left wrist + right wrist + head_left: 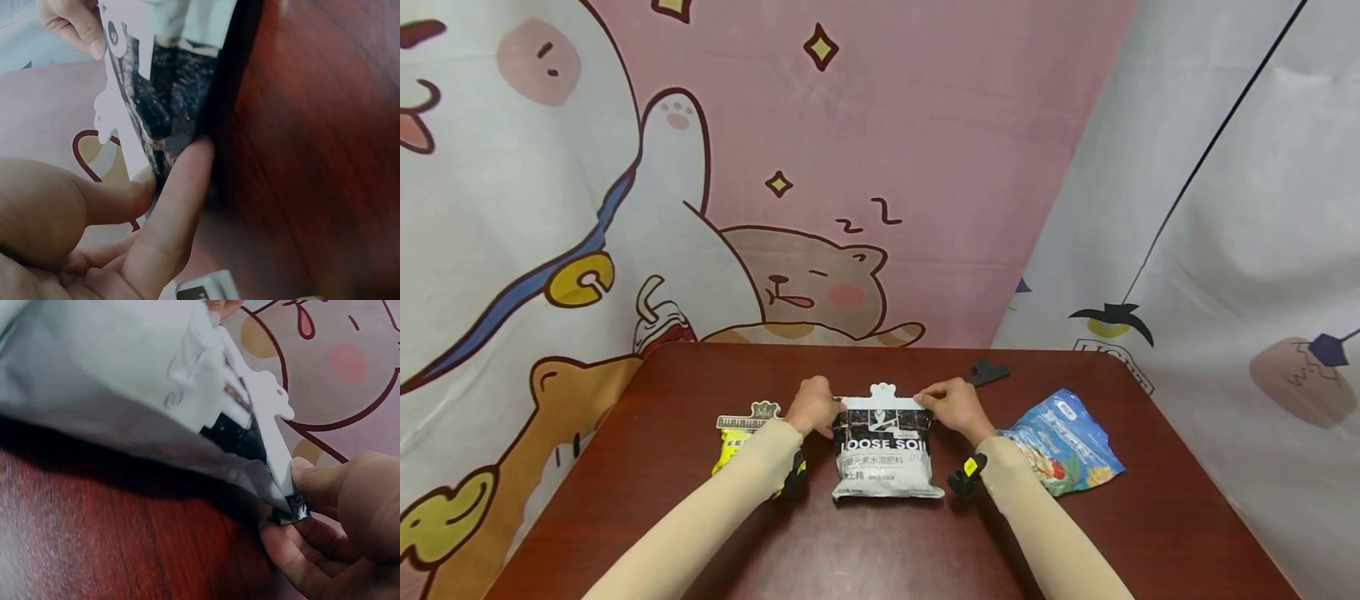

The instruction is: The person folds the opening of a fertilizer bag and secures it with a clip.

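A black-and-silver bag printed "LOOSE SOIL" [883,462] lies on the table in front of me. A white bag clip [882,400] with a paw-shaped tab runs across its top edge. My left hand [812,406] pinches the bag's top left corner beside the clip; in the left wrist view its thumb and forefinger [178,206] are on either side of that corner. At the other end, my right hand [957,406] pinches the clip and bag corner, thumb [315,481] on the white clip and fingers underneath.
To the left is a yellow bag [730,450] with a keyboard-patterned clip [737,421], partly behind my left forearm. A blue printed bag [1071,446] lies to the right. Behind my right hand is a dark clip-like piece [988,372]. A cartoon curtain [925,167] hangs behind the table.
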Tool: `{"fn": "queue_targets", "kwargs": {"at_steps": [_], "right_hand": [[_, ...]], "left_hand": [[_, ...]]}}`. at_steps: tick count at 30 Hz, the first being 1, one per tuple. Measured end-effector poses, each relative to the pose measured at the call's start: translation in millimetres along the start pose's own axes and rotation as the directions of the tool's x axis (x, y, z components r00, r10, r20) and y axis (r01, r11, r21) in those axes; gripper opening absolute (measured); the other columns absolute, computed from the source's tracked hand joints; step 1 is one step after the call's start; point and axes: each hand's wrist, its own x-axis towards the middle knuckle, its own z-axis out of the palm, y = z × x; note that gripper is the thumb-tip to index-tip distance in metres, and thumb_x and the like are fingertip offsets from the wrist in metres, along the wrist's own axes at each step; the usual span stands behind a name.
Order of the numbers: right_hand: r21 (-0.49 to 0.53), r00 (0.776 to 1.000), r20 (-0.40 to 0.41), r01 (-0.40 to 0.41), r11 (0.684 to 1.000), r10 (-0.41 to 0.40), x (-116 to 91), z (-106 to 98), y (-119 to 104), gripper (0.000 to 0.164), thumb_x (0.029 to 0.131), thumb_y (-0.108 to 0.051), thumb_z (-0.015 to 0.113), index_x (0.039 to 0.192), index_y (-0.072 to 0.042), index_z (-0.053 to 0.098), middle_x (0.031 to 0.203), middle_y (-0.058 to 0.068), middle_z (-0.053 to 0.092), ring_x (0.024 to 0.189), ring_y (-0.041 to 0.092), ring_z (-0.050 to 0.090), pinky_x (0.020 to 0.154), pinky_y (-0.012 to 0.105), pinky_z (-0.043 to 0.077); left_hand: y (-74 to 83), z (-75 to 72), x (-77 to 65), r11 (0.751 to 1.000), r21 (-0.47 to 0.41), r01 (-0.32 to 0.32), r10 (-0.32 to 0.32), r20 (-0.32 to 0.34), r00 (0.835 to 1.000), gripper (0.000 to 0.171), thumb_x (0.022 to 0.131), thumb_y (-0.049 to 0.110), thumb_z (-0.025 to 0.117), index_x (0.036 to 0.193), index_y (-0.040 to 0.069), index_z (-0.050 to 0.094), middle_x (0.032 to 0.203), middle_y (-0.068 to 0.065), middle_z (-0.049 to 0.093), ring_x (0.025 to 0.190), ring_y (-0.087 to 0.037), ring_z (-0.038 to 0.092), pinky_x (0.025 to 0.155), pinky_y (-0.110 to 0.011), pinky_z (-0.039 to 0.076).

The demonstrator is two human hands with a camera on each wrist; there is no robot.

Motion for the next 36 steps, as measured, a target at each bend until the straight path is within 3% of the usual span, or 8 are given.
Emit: {"fn": "queue_targets", "kwargs": {"at_steps": [4, 8, 16, 20, 24, 27, 30, 36], "right_hand": [[-0.063, 1.0, 0.001, 0.015, 0.998, -0.015, 0.9, 1.1, -1.3, 0.016, 0.092, -0.029, 0.078, 0.098, -0.015, 0.083, 0.099, 0.006, 0.079, 0.075, 0.014, 0.068, 0.067, 0.029, 0.051], [-0.116, 0.999, 0.012, 0.04, 0.992, -0.039, -0.5, 0.8, -2.2, 0.014, 0.092, -0.028, 0.078, 0.1, -0.018, 0.083, 0.104, 0.004, 0.079, 0.089, 0.016, 0.068, 0.075, 0.034, 0.054], [-0.146, 0.991, 0.084, 0.112, 0.983, -0.1, -10.7, -7.4, -8.8, 0.033, 0.096, -0.031, 0.073, 0.122, -0.012, 0.075, 0.123, 0.008, 0.073, 0.109, 0.026, 0.07, 0.089, 0.045, 0.058], [-0.191, 0.988, 0.094, 0.136, 0.972, -0.119, -19.5, -16.6, -11.8, 0.048, 0.095, -0.039, 0.072, 0.136, -0.013, 0.066, 0.14, 0.012, 0.063, 0.129, 0.035, 0.059, 0.105, 0.057, 0.049], [-0.223, 0.985, 0.076, 0.167, 0.96, -0.154, -27.2, -28.5, -14.1, 0.061, 0.094, -0.047, 0.072, 0.145, -0.017, 0.058, 0.152, 0.013, 0.052, 0.142, 0.039, 0.048, 0.113, 0.062, 0.04], [-0.234, 0.983, 0.055, 0.183, 0.955, -0.175, -33.0, -38.4, -14.4, 0.067, 0.093, -0.049, 0.072, 0.149, -0.018, 0.054, 0.157, 0.014, 0.046, 0.145, 0.041, 0.044, 0.113, 0.065, 0.038], [-0.242, 0.984, 0.031, 0.178, 0.954, -0.176, -40.0, -48.6, -13.8, 0.072, 0.093, -0.052, 0.071, 0.152, -0.017, 0.049, 0.16, 0.016, 0.041, 0.145, 0.044, 0.043, 0.112, 0.068, 0.038], [-0.27, 0.99, -0.031, 0.127, 0.954, -0.14, -54.5, -69.0, -8.2, 0.083, 0.092, -0.065, 0.065, 0.157, -0.019, 0.041, 0.165, 0.019, 0.032, 0.148, 0.049, 0.034, 0.11, 0.074, 0.034]], "left_hand": [[1.0, -1.0, -0.7, 1.0, 0.018, -0.009, 0.009, 0.017, 1.0, 0.027, 0.096, 0.008, 0.071, 0.113, -0.012, 0.065, 0.096, -0.028, 0.067, 0.053, -0.027, 0.072, 0.058, -0.035, 0.061], [1.1, -2.1, -0.5, 1.0, 0.026, -0.007, 0.006, 0.021, 1.0, 0.024, 0.095, 0.009, 0.073, 0.107, -0.01, 0.066, 0.088, -0.024, 0.067, 0.052, -0.025, 0.072, 0.057, -0.033, 0.061], [1.3, -6.5, -3.3, 0.997, 0.078, -0.022, 0.024, -0.025, 0.999, 0.028, 0.096, 0.023, 0.073, 0.093, -0.004, 0.068, 0.081, -0.018, 0.067, 0.055, -0.025, 0.072, 0.054, -0.033, 0.058], [7.6, -4.8, -5.4, 0.99, 0.132, -0.042, 0.048, -0.047, 0.998, 0.036, 0.097, 0.033, 0.071, 0.076, 0.004, 0.064, 0.061, -0.007, 0.056, 0.049, -0.022, 0.06, 0.049, -0.031, 0.046], [15.5, -3.9, -6.2, 0.98, 0.191, -0.064, 0.083, -0.094, 0.992, 0.045, 0.097, 0.04, 0.069, 0.068, 0.008, 0.058, 0.06, -0.003, 0.045, 0.053, -0.02, 0.047, 0.052, -0.032, 0.039], [22.1, -4.4, -6.4, 0.972, 0.217, -0.085, 0.114, -0.123, 0.986, 0.045, 0.097, 0.044, 0.068, 0.075, 0.005, 0.062, 0.065, -0.006, 0.052, 0.058, -0.022, 0.051, 0.055, -0.034, 0.04], [29.8, -5.2, -7.3, 0.97, 0.219, -0.109, 0.143, -0.143, 0.979, 0.046, 0.097, 0.046, 0.067, 0.095, 0.0, 0.069, 0.083, -0.013, 0.068, 0.068, -0.026, 0.061, 0.06, -0.039, 0.048], [46.7, -1.2, -6.5, 0.98, 0.098, -0.173, 0.182, -0.088, 0.979, 0.062, 0.1, 0.05, 0.062, 0.131, -0.003, 0.063, 0.116, -0.02, 0.073, 0.095, -0.033, 0.07, 0.086, -0.049, 0.056]]}}
